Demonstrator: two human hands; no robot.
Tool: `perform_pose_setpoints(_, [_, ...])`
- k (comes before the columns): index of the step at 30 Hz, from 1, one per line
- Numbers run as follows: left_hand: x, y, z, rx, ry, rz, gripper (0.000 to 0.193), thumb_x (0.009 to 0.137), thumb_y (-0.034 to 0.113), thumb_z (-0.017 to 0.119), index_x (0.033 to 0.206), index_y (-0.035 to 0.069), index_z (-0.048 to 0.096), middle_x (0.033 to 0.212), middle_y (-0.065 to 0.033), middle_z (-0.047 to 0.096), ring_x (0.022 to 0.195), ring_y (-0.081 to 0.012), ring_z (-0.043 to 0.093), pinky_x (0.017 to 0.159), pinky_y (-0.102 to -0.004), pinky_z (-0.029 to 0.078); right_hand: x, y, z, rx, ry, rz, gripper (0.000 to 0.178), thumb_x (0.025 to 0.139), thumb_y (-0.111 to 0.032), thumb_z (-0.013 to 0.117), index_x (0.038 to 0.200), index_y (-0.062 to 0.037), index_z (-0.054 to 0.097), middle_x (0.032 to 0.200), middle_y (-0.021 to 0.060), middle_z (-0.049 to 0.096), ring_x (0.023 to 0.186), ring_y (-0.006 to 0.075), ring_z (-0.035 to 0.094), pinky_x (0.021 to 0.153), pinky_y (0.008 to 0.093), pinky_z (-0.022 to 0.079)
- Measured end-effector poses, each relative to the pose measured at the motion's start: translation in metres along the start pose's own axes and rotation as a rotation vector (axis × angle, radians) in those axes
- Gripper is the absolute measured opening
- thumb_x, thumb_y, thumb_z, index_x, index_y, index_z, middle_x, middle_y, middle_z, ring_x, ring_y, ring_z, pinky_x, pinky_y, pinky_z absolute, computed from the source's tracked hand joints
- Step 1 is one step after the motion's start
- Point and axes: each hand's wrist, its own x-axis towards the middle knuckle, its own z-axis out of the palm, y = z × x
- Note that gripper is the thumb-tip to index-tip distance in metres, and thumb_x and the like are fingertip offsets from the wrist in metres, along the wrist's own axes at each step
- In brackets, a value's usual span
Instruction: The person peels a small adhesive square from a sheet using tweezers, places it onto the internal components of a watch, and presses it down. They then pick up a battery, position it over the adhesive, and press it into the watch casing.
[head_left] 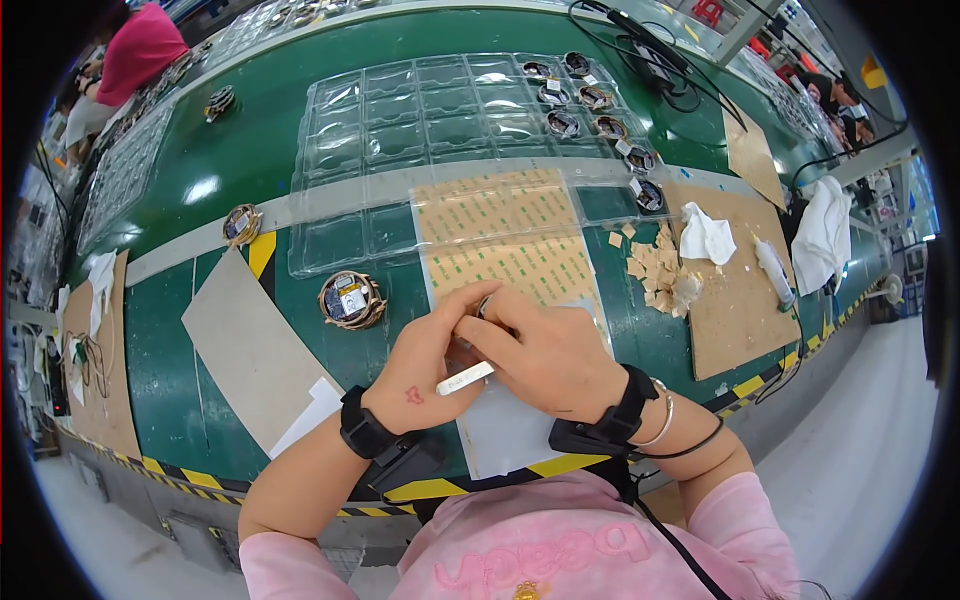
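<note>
My left hand (425,360) and my right hand (565,362) meet over the near part of a tan adhesive sheet (505,225) with green print. Both are closed, fingertips together. From under my right hand's curled fingers sticks out the flat end of a white stick-like tool (466,378); its other end is hidden. A small dark, rounded edge shows between the fingertips, too covered to name. Left of my left hand sits a round electronic assembly (350,300) with a coiled rim. White backing paper (510,430) lies below my hands.
A clear compartment tray (395,150) spans the far side, with several round assemblies (562,122) at its right. Right stands a brown board (740,320) with peeled tan scraps (652,268), a white cloth (706,235) and a white tube-shaped tool (774,270). A grey board (250,345) lies left.
</note>
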Motion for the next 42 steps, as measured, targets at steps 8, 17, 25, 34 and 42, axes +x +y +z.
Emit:
perform_pose_setpoints(8, [0.0,-0.002,-0.002,-0.018,-0.059,0.003,0.067,0.073,-0.002,0.061,0.136,0.004,0.039,0.111,-0.0091,0.057,0.097,-0.0141,0.058,0.079,-0.0266,0.049,-0.003,0.004,0.01,0.047,0.112,-0.062,0.027,0.068,-0.009,0.069,0.094,-0.0134,0.065,0.083,0.0007,0.056,0.064,0.0163,0.06,0.049,0.0272,0.047])
perform_pose_setpoints(17, [0.002,0.002,0.006,0.061,-0.027,-0.061,0.054,0.076,0.001,0.069,0.126,0.004,0.049,0.105,-0.0059,0.061,0.091,-0.0114,0.058,0.076,-0.0246,0.047,-0.005,0.007,0.009,0.281,0.164,-0.113,0.029,0.068,0.002,0.07,0.094,-0.0105,0.066,0.088,0.0039,0.059,0.067,0.0182,0.061,0.052,0.0278,0.048])
perform_pose_setpoints(25, [0.001,0.001,0.0,-0.016,-0.038,-0.123,0.052,0.079,-0.003,0.068,0.126,0.004,0.047,0.105,-0.0061,0.062,0.093,-0.01,0.06,0.075,-0.0234,0.051,-0.006,0.015,-0.006,0.439,0.211,-0.015,0.026,0.072,0.005,0.07,0.094,-0.0076,0.068,0.083,0.0061,0.061,0.073,0.0196,0.061,0.057,0.0275,0.048])
perform_pose_setpoints(34, [0.004,-0.002,0.003,-0.108,0.032,-0.109,0.057,0.078,-0.007,0.066,0.129,0.005,0.044,0.109,-0.0053,0.06,0.098,-0.0113,0.059,0.076,-0.023,0.051,-0.009,0.024,-0.009,0.496,0.154,0.06,0.022,0.073,0.002,0.072,0.093,-0.0069,0.067,0.08,0.0063,0.061,0.062,0.0161,0.057,0.05,0.0266,0.043])
perform_pose_setpoints(42, [0.002,-0.003,0.003,-0.101,0.026,-0.093,0.057,0.078,-0.011,0.06,0.13,0.004,0.043,0.112,-0.0063,0.057,0.101,-0.0115,0.059,0.077,-0.0234,0.051,-0.011,0.015,-0.006,0.541,0.157,0.233,0.019,0.075,0.002,0.071,0.091,-0.0062,0.064,0.081,0.0052,0.062,0.058,0.0102,0.056,0.048,0.0225,0.041])
